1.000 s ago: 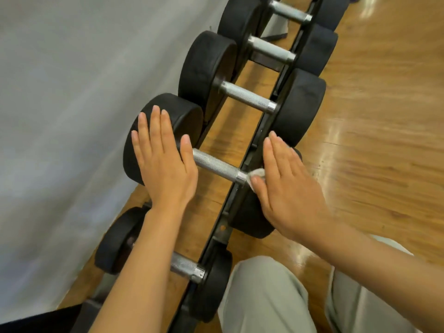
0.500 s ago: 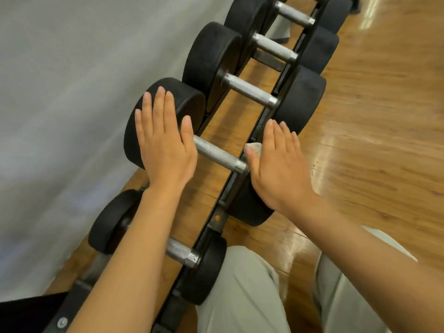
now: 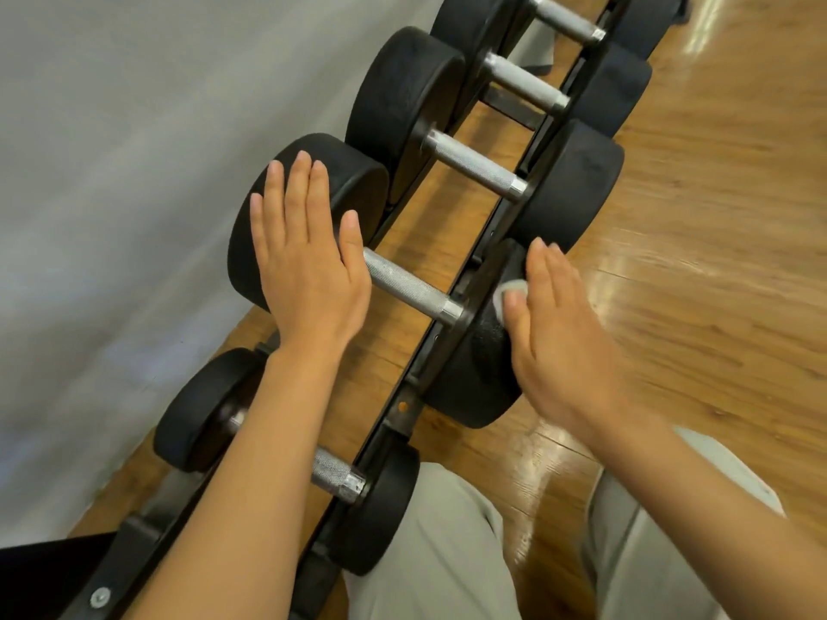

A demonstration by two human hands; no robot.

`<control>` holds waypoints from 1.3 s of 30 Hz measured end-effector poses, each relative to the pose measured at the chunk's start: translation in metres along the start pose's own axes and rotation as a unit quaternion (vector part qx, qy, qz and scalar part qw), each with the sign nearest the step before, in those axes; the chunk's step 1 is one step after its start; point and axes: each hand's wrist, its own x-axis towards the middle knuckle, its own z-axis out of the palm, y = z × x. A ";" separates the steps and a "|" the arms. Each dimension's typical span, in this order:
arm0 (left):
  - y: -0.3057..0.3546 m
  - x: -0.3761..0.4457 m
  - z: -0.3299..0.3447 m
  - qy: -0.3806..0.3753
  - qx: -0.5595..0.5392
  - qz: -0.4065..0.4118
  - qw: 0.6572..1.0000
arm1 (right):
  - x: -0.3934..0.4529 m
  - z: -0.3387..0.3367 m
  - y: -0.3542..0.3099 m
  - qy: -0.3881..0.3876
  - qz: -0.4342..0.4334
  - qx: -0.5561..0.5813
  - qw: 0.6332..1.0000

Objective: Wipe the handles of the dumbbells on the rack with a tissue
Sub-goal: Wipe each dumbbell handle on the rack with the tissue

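Wall (image 3: 134, 149): pale grey, filled the left of the frame; floor (image 3: 716, 261): glossy wood planks, filled the right.

Rack (image 3: 447, 337): dark metal rail, ran from lower left to upper right; carried a row of black round-headed dumbbells; five were at least partly visible.

Second dumbbell from the bottom (image 3: 309, 181): lay at frame centre; its knurled steel handle (image 3: 409, 288) was bare and uncovered between the two hands; whether it had been wiped could not be told from its surface.

Left hand (image 3: 304, 270): fingers straight and together, palm laid flat on the left head of that dumbbell; held nothing.

Right hand (image 3: 564, 333): fingers extended, lay flat on the right head of the same dumbbell, right of centre; pressed the tissue under fingers and thumb against the rubber rather than curling round it.

Tissue (image 3: 510, 290): small white wad; only a corner showed beside the thumb, upon the right head, just right of the handle's end collar and not on the handle.

Bottom dumbbell handle (image 3: 333, 474): lower centre, partly hidden by the left forearm; state unknown.

Three handles toward the upper right (image 3: 474, 165): no hand near them.

Progress, as a judgement: both hands seemed to be steadying or turning the centre dumbbell by its heads; the wiping stroke was not in hand here; the upper handles probably remained to be done.
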 end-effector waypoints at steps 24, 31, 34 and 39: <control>-0.001 0.001 -0.004 -0.021 -0.001 0.004 1.000 | -0.027 0.016 0.020 0.018 -0.223 -0.145 0.964; -0.001 0.000 -0.003 -0.024 0.005 0.001 1.000 | -0.013 0.023 -0.006 0.068 -0.152 -0.120 0.979; -0.001 0.001 -0.005 -0.032 0.003 0.002 0.999 | -0.037 0.034 0.016 0.043 -0.283 -0.219 0.933; -0.001 0.001 -0.007 -0.041 -0.012 0.004 0.999 | -0.023 0.014 0.026 0.036 -0.313 -0.092 0.945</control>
